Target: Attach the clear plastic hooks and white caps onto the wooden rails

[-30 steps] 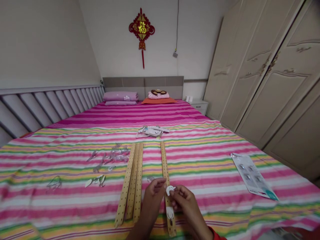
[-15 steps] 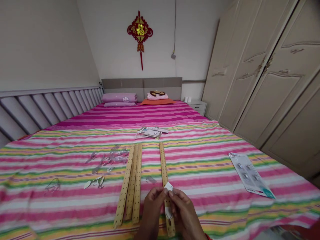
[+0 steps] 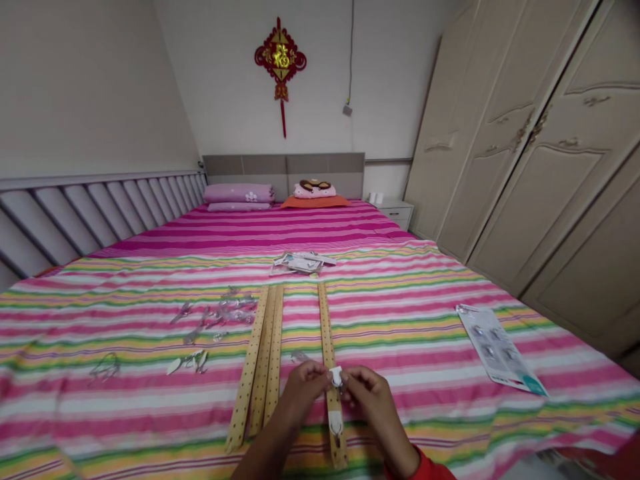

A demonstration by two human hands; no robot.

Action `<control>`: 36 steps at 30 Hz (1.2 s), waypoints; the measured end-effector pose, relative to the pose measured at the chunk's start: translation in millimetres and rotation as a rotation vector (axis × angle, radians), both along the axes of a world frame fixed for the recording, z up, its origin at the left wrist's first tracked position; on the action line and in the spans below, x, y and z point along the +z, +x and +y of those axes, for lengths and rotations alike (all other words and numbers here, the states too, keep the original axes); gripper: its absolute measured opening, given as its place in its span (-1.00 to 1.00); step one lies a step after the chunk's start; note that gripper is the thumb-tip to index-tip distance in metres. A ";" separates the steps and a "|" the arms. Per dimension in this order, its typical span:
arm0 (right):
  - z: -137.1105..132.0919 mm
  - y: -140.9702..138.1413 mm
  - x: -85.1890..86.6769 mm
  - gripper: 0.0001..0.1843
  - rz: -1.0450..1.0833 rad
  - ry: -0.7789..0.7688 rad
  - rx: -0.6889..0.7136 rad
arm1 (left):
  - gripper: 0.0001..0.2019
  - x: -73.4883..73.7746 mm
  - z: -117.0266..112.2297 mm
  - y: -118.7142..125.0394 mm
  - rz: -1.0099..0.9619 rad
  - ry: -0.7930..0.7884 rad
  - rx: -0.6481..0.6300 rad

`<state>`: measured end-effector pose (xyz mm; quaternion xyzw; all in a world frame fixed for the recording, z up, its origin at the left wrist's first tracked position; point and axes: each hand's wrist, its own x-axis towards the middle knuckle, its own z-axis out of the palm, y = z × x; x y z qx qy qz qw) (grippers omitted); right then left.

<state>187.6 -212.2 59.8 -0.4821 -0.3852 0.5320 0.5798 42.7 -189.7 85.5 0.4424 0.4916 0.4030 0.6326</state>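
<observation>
A small white adhesive hook (image 3: pixel 337 375) is pinched between both my hands, over the near half of a perforated wooden strip (image 3: pixel 326 323). My left hand (image 3: pixel 304 390) grips its left side with thumb and fingertips. On the other side, my right hand (image 3: pixel 369 397) has thumb and finger closed at its edge. Whether the hook touches the wood I cannot tell. A second white hook (image 3: pixel 335 423) sits on the same strip, closer to me. A clear plastic piece (image 3: pixel 299 358) lies just beyond my left hand, partly covered by it.
Several more perforated strips (image 3: pixel 260 360) lie side by side to the left. Beyond them are clear-wrapped hooks (image 3: pixel 230 313), loose white hooks (image 3: pixel 193 361) and a wire tangle (image 3: pixel 106 367). A packaging pile (image 3: pixel 300 263) lies farther back; a blister card (image 3: pixel 500 350) is at right.
My hands have spread slightly apart, my right wrist with its red sleeve showing more. The held hook has turned more upright, and the lower hook on the strip is less covered.
</observation>
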 end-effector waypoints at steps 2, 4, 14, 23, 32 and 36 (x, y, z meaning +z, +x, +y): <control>3.2 -2.2 -7.3 -0.58 0.012 -0.045 0.020 | -0.67 -9.5 3.3 1.9 0.000 -0.049 0.020; 5.1 -4.4 -14.5 -0.56 0.009 -0.081 0.015 | -0.67 -21.2 6.6 3.1 -0.006 -0.085 0.056; 6.8 -9.0 -29.1 -0.62 -0.070 -0.026 -0.056 | -0.80 -42.5 9.6 5.5 0.069 0.027 0.107; 4.8 -12.5 -40.1 -0.62 -0.057 -0.101 -0.003 | -0.84 -55.3 8.7 6.3 0.150 0.052 0.113; 7.4 -13.4 -44.9 -0.61 -0.065 -0.111 -0.017 | -0.82 -62.5 10.5 8.6 0.163 0.048 0.135; 7.5 -13.1 -45.7 -0.60 -0.066 -0.111 -0.022 | -0.82 -64.6 10.9 8.1 0.179 0.040 0.143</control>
